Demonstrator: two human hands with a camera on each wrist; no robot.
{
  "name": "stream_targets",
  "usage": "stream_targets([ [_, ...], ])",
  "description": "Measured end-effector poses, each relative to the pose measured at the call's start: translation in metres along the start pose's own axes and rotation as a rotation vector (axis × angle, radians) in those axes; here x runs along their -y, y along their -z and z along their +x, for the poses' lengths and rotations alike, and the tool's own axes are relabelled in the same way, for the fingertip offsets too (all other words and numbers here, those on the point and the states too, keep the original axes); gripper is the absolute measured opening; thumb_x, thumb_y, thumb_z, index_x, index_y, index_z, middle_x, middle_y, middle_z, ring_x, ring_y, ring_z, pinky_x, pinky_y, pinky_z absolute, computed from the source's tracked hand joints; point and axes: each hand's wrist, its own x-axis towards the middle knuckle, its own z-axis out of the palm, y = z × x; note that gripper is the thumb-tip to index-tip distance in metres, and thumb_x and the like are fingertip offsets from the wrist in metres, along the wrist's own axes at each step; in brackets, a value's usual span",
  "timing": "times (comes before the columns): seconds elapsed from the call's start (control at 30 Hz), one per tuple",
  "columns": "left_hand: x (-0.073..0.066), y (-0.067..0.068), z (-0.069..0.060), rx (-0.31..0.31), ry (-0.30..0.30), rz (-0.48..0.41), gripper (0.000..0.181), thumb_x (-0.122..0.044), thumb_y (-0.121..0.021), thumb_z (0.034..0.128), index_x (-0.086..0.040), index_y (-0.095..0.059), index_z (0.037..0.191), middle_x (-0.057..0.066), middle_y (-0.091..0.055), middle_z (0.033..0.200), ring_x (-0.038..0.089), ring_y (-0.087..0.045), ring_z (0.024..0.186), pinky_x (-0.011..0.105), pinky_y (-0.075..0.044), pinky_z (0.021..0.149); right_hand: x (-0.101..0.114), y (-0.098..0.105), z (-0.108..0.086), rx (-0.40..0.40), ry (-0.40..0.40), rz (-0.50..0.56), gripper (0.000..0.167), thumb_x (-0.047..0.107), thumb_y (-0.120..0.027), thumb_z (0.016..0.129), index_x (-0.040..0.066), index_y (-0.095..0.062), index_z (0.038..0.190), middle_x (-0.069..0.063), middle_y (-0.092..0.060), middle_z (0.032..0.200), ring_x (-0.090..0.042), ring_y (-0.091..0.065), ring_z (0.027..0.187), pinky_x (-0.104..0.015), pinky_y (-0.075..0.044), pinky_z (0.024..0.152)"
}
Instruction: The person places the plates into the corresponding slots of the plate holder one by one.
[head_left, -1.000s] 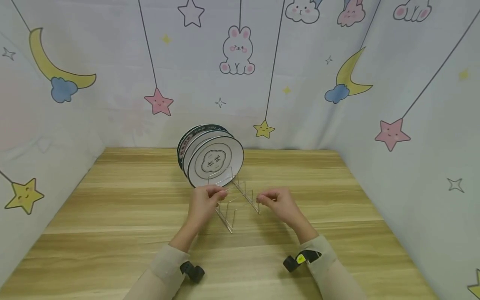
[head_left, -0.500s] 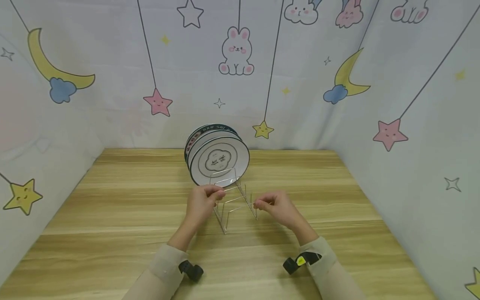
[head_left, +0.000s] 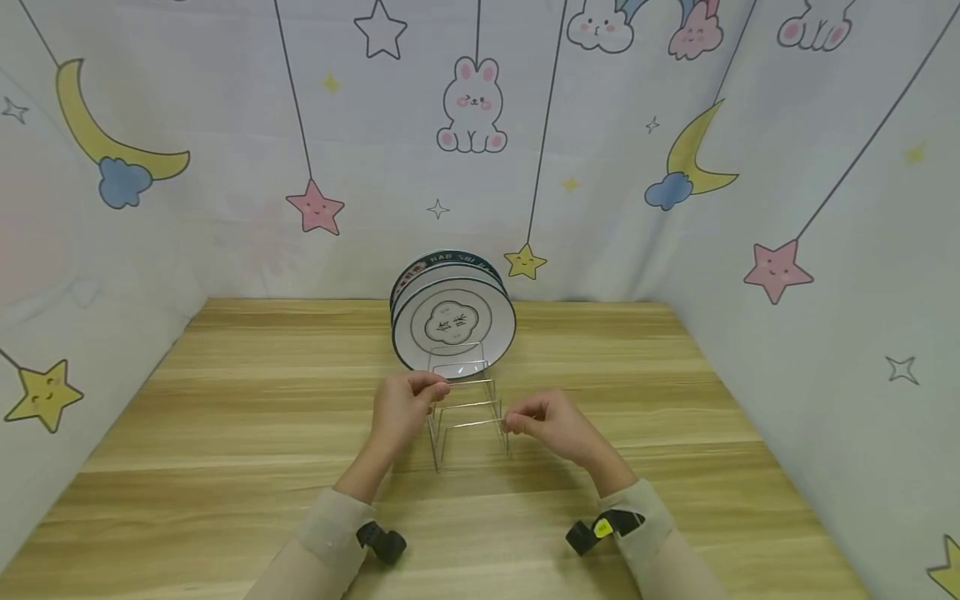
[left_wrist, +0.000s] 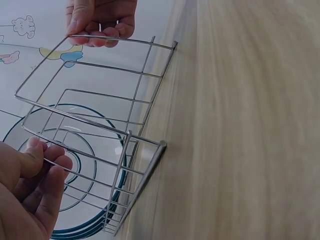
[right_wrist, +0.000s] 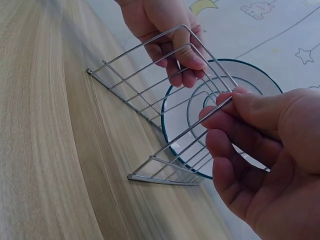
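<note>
A silver wire dish rack (head_left: 470,426) stands on the table with several plates (head_left: 487,321) upright at its far end. The front plate is white with a dark rim and a line drawing in its middle. My left hand (head_left: 401,408) pinches a wire on the rack's left side between thumb and fingers. On the near right corner, my right hand (head_left: 551,423) pinches the front wire. Both grips show in the left wrist view, where the rack (left_wrist: 95,115) has a row of bent wire dividers. The plates behind the front one are mostly hidden.
The wood-grain table (head_left: 285,467) extends on all sides of the rack. A white curtain (head_left: 232,167) printed with moons, stars and rabbits hangs behind and along both sides. Black wrist cameras (head_left: 382,543) sit at both cuffs.
The rack has turned: its far end with the plates swung right and its near end shifted left, so it now points nearly straight ahead. Both hands keep their grip; the right moved slightly nearer.
</note>
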Motion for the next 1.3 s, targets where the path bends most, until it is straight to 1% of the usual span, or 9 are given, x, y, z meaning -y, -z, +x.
stream_targets([
  [0.13,0.0001,-0.001,0.0009,0.006,0.004,0.003,0.006,-0.015,-0.076,0.0869,-0.009,-0.077,0.084,0.001,-0.073,0.079,0.024,-0.068,0.07,0.026,-0.057,0.058,0.0011,-0.001,-0.0014,0.019,0.014,0.014,0.016,0.013,-0.067,0.095,-0.001,-0.075,0.095,-0.008,-0.074,0.092,-0.025,-0.069,0.089,-0.034,-0.059,0.08],
  [0.3,0.0011,-0.0025,0.0026,0.001,-0.022,0.01,0.006,-0.013,-0.076,0.0865,-0.008,-0.077,0.083,0.002,-0.073,0.078,0.017,-0.065,0.063,0.025,-0.055,0.053,0.0022,-0.0018,-0.0024,0.03,0.013,-0.002,0.016,0.014,-0.067,0.095,0.001,-0.076,0.094,-0.005,-0.074,0.09,-0.02,-0.068,0.087,-0.032,-0.058,0.08],
  [0.43,0.0021,-0.0037,0.0027,0.0,-0.017,0.009,0.006,-0.013,-0.077,0.086,-0.008,-0.077,0.083,0.002,-0.073,0.078,0.014,-0.063,0.061,0.024,-0.055,0.053,0.0013,-0.0022,-0.0027,0.042,0.019,-0.004,0.015,0.013,-0.067,0.095,0.001,-0.076,0.094,-0.003,-0.074,0.089,-0.021,-0.068,0.087,-0.032,-0.058,0.08],
  [0.53,0.0024,-0.004,0.0024,0.003,-0.002,0.003,0.007,-0.015,-0.077,0.0859,-0.009,-0.077,0.084,0.001,-0.073,0.078,0.015,-0.065,0.064,0.025,-0.057,0.056,0.0003,-0.0022,-0.0027,0.052,0.021,-0.004,0.014,0.012,-0.067,0.095,0.002,-0.077,0.093,-0.003,-0.074,0.089,-0.021,-0.069,0.087,-0.032,-0.059,0.08],
  [0.67,0.0015,-0.0036,0.0021,0.008,-0.002,0.0,0.009,-0.016,-0.077,0.0859,-0.007,-0.077,0.085,0.001,-0.073,0.078,0.016,-0.066,0.068,0.026,-0.058,0.058,-0.0002,-0.0017,-0.0025,0.057,0.023,-0.003,0.014,0.011,-0.067,0.095,0.001,-0.076,0.094,-0.004,-0.074,0.089,-0.019,-0.069,0.087,-0.031,-0.059,0.08],
  [0.9,0.0,-0.0017,0.002,0.016,-0.009,0.005,0.006,-0.016,-0.076,0.0865,-0.01,-0.077,0.084,0.001,-0.072,0.078,0.017,-0.067,0.069,0.026,-0.059,0.059,0.0022,-0.0027,-0.0015,0.061,0.025,0.032,0.014,0.006,-0.066,0.094,-0.004,-0.075,0.095,-0.012,-0.074,0.091,-0.019,-0.068,0.087,-0.03,-0.058,0.081],
  [1.17,0.0006,0.0008,0.0007,0.017,-0.005,-0.008,0.006,-0.014,-0.076,0.0868,-0.01,-0.077,0.083,0.002,-0.072,0.078,0.019,-0.067,0.072,0.026,-0.059,0.06,0.0022,-0.0058,-0.0002,0.059,0.026,0.001,0.014,0.0,-0.063,0.095,-0.01,-0.072,0.096,-0.02,-0.072,0.093,-0.015,-0.067,0.086,-0.028,-0.057,0.08],
  [1.23,0.0003,0.0017,0.0001,0.021,0.0,-0.012,0.006,-0.014,-0.075,0.0873,-0.009,-0.077,0.084,0.003,-0.073,0.079,0.02,-0.067,0.073,0.026,-0.059,0.06,0.0028,-0.0056,-0.0003,0.064,0.025,0.003,0.014,0.001,-0.063,0.095,-0.01,-0.072,0.096,-0.02,-0.072,0.093,-0.015,-0.067,0.087,-0.028,-0.057,0.081],
  [1.3,-0.0003,0.0029,0.0,0.03,0.003,-0.019,0.006,-0.014,-0.075,0.0879,-0.009,-0.077,0.086,0.005,-0.073,0.081,0.021,-0.068,0.073,0.026,-0.059,0.06,0.0029,-0.0042,-0.0004,0.07,0.028,0.004,0.014,0.003,-0.063,0.095,-0.007,-0.073,0.097,-0.017,-0.073,0.095,-0.014,-0.067,0.089,-0.028,-0.057,0.082],
])
